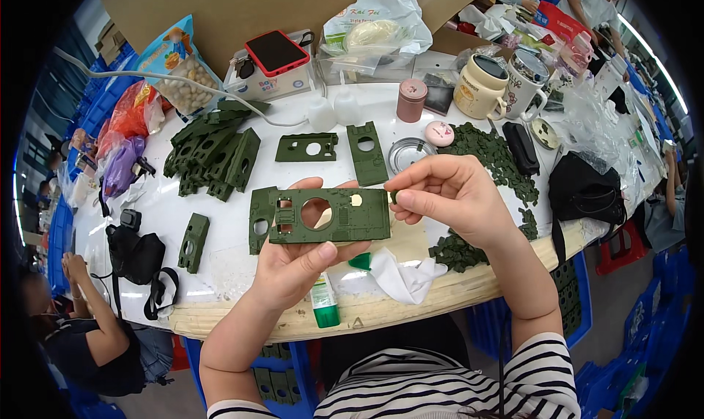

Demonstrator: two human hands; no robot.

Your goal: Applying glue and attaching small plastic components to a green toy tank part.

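A dark green plastic model tank hull (345, 227) with a large round hole lies across the palm and fingers of my left hand (290, 268), held level above the table. My right hand (458, 199) pinches a small green plastic piece (394, 197) between thumb and forefinger, at the hull's right end. Whether that piece touches the hull I cannot tell. Behind the hull's left end another green hull (258, 212) shows in part. Two more hull parts (313, 149) (367, 153) lie beyond my hands. Below my left hand stands a white and green glue bottle (323, 301).
Stacked hulls (209, 155) are at the left, with a single hull (193, 241) nearer. Small green pieces (491, 155) are heaped at the right. A white cloth (403, 276) lies at the front edge. Mugs (480, 89), a red-cased phone (277, 52) and black bags (587, 191) stand around.
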